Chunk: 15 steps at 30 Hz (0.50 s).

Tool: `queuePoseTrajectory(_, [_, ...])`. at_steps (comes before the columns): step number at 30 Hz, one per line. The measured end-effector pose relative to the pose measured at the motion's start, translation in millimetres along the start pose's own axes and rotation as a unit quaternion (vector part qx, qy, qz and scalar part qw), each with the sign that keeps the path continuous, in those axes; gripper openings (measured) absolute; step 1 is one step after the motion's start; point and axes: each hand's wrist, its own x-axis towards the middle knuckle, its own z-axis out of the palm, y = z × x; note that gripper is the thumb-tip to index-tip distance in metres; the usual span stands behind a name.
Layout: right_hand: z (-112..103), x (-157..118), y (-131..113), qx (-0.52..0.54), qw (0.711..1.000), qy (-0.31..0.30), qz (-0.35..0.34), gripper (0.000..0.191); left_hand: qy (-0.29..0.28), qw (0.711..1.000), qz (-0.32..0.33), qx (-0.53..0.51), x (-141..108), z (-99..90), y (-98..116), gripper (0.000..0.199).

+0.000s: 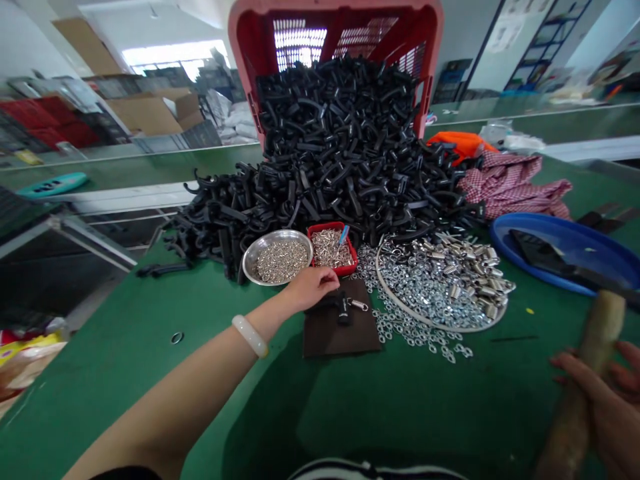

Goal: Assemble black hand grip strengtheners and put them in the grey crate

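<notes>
A black plastic clip (pixel 343 309) with a small steel coil spring (pixel 358 305) is lying on a dark brown pad (pixel 340 331) near the middle of the green table (pixel 120 360), and I am holding my left hand (pixel 311 289) just beside it, above the pad's far edge. My fingers (pixel 330 277) are curling close together in a narrow shape, though I cannot tell whether they are pinching anything small. A pale bangle (pixel 250 335) is circling that wrist.

Just beyond the pad, a steel bowl (pixel 246 263) of small silver rings and a red tray (pixel 325 227) of small metal fittings are standing side by side, with a blue-handled tool (pixel 344 233) leaning in the tray. To the pad's right, a wide round tray (pixel 379 267) is holding washers and short springs, and loose washers are spilling over its rim toward the pad.

Behind all this, a heap of black plastic parts (pixel 340 147) is sloping out of a tipped red crate (pixel 335 5) at the table's far edge. Near the table's right edge, my right hand (pixel 595 400) is wrapping firmly around a blurred wooden handle (pixel 600 327)
</notes>
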Motion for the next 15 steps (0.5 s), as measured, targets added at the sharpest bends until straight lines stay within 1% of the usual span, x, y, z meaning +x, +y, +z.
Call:
queuePoseTrajectory(1, [5, -4, -18, 0.037, 0.998, 0.025, 0.037, 0.079, -0.011, 1.0, 0.006, 0.012, -1, 3.0, 2, 0.015])
queuePoseTrajectory(3, [14, -9, -52, 0.05, 0.994, 0.054, 0.081, 0.079, -0.018, 0.999, 0.013, 0.025, 1, 9.9, 5, 0.016])
queuePoseTrajectory(5, [19, -12, -78, 0.019, 0.994, 0.056, 0.088, 0.077, -0.012, 0.999, 0.014, 0.034, 4, 17.0, 5, 0.017])
queuePoseTrajectory(7, [22, -15, -94, 0.001, 0.995, 0.043, 0.085, 0.077, -0.004, 0.998, 0.009, 0.058, 7, 22.6, 5, 0.019])
queuePoseTrajectory(10, [26, -22, -100, 0.006, 0.997, 0.024, 0.072, 0.079, 0.005, 0.993, 0.009, 0.114, 6, 26.2, 5, 0.019])
queuePoseTrajectory(13, [29, -27, -92, -0.004, 0.999, 0.023, 0.034, 0.078, 0.008, 0.987, 0.021, 0.16, 4, 25.1, 6, 0.019])
queuePoseTrajectory(15, [30, -28, -83, -0.026, 0.999, 0.02, -0.005, 0.076, 0.006, 0.984, 0.025, 0.177, 2, 24.2, 7, 0.019])
